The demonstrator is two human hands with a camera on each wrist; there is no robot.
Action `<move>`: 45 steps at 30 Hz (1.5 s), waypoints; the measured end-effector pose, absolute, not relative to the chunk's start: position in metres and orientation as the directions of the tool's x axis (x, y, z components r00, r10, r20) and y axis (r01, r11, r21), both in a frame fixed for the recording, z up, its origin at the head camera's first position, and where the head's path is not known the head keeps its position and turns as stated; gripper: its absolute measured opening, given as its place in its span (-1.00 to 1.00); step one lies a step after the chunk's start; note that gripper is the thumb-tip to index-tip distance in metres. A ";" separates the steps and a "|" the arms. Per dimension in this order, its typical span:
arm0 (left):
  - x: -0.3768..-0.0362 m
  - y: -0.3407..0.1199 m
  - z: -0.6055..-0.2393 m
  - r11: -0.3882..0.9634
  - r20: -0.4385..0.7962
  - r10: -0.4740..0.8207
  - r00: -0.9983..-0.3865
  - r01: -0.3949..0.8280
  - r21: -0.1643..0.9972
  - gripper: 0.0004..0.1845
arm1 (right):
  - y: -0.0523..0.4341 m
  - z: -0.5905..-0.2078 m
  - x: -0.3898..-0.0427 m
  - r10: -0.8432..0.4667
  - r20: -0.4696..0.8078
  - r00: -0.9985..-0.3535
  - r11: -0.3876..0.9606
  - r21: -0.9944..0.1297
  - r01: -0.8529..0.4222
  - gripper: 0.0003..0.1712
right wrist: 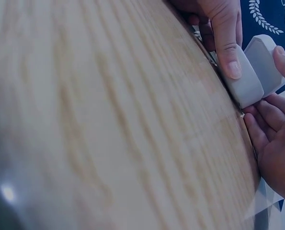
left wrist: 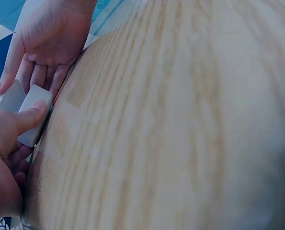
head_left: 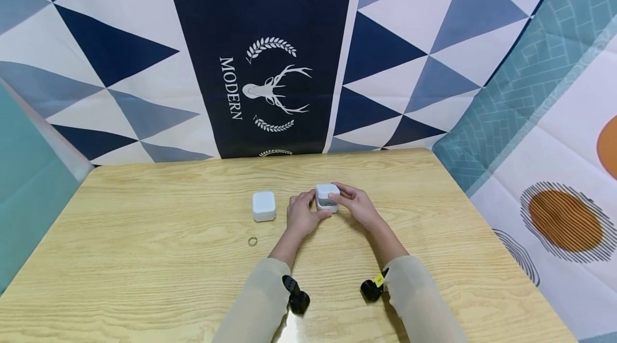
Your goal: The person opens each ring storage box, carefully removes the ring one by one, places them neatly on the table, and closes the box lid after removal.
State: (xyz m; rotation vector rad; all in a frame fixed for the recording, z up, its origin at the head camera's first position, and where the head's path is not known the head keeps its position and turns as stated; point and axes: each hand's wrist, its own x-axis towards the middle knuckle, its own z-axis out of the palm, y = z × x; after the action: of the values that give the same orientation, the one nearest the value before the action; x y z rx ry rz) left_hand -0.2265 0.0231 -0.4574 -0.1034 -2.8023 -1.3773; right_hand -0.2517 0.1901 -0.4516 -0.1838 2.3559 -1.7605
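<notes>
between both hands, a small white box on the desk

between the fingers of the two hands sits a small white box (head_left: 327, 197), partly open, on the wooden desk (head_left: 434, 236). the left hand (head_left: 301, 215) pinches its lower part with the thumb on the near side. the right hand (head_left: 356, 206) holds the lid, fingers curled on it. left of the left fingers stands a second white box (head_left: 264, 206), closed, and nearer to the person lies a small ring (head_left: 253, 241).
</notes>
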 end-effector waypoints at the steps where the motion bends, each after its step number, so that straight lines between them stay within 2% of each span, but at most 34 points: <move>1: -0.227 0.023 -0.457 0.610 0.045 0.052 -0.998 0.067 0.790 -0.24 | 0.190 -0.451 -0.252 -0.211 -0.080 -0.974 0.288 -0.957 0.016 -0.29; 10: -0.227 0.023 -0.458 0.621 0.054 0.055 -0.997 0.076 0.780 -0.24 | 0.190 -0.451 -0.251 -0.201 -0.064 -0.978 0.285 -0.959 0.004 -0.30; 17: -0.227 0.023 -0.458 0.621 0.064 0.060 -0.996 0.088 0.779 -0.24 | 0.182 -0.422 -0.235 -0.206 -0.096 -0.974 0.278 -0.960 0.036 -0.36; 45: -0.226 0.023 -0.458 0.623 0.054 0.050 -0.997 0.073 0.779 -0.22 | 0.181 -0.421 -0.234 -0.172 -0.099 -0.980 0.298 -0.954 0.044 -0.37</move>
State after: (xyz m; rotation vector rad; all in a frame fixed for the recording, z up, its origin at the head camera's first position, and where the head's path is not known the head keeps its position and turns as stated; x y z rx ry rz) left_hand -0.2259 0.0227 -0.4576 -0.1067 -2.8058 -1.3478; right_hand -0.2343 0.1808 -0.4210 -0.1187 2.3781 -1.7564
